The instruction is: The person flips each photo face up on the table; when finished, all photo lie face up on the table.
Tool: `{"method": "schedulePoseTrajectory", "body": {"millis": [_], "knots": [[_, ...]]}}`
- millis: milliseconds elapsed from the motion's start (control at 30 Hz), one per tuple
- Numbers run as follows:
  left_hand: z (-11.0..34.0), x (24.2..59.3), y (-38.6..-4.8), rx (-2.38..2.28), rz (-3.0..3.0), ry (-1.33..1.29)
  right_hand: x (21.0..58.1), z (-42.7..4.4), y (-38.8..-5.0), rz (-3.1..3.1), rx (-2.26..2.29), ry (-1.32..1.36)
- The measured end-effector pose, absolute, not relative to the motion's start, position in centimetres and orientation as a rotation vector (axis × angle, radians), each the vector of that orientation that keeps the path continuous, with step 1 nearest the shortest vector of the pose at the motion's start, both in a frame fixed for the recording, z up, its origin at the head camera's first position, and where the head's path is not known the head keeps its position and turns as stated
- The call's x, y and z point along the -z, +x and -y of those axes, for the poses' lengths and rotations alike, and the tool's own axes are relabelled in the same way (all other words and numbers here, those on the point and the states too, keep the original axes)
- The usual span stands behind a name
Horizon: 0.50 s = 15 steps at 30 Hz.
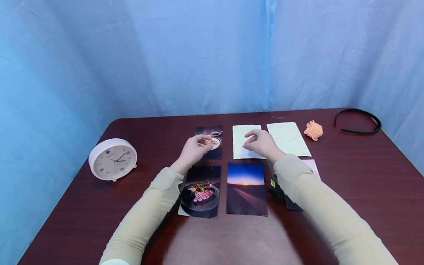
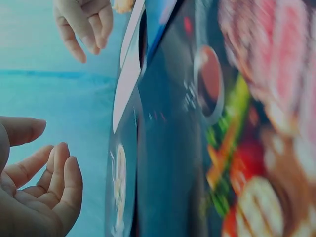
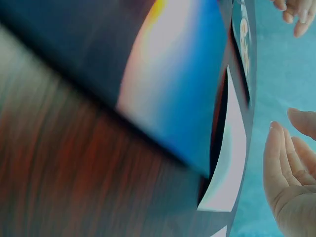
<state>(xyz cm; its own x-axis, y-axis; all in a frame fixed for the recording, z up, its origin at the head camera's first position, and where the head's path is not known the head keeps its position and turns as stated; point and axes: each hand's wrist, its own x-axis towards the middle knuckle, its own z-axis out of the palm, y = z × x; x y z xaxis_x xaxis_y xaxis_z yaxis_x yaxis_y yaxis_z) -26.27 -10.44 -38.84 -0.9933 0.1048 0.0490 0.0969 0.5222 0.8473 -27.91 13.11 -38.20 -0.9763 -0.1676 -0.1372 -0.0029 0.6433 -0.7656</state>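
In the head view my left hand (image 1: pixel 194 148) hovers by a dark food photo (image 1: pixel 216 148), fingers loosely bent and holding nothing. My right hand (image 1: pixel 261 144) is over a white sheet (image 1: pixel 238 140), thumb and fingers apart with nothing between them. Nearer me lie a photo of sliced meat on a plate (image 1: pixel 208 196) and a sunset photo (image 1: pixel 246 190). The left wrist view shows the left hand (image 2: pixel 42 187) with a gap between thumb and fingers. The right hand (image 3: pixel 291 177) looks similarly relaxed in the right wrist view.
A second white sheet (image 1: pixel 289 138) lies at the back, and another card (image 1: pixel 312 166) is partly hidden under the right forearm. A white clock (image 1: pixel 113 159) stands at left. An orange fluffy thing (image 1: pixel 313 130) and a black headband (image 1: pixel 377 123) are at the back right.
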Motion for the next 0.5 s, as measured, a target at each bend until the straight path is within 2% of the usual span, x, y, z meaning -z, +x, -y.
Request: {"method": "schedulePoseTrajectory", "body": {"millis": [133, 500], "knots": [[9.3, 38.5, -26.4, -1.532, -2.699, 0.252, 38.2, -14.2, -27.9, -2.71, 1.223, -0.124], [6.0, 38.3, -27.5, -1.478, -2.557, 0.243, 38.6, -16.0, -28.0, -2.799, 1.119, -0.182]]}}
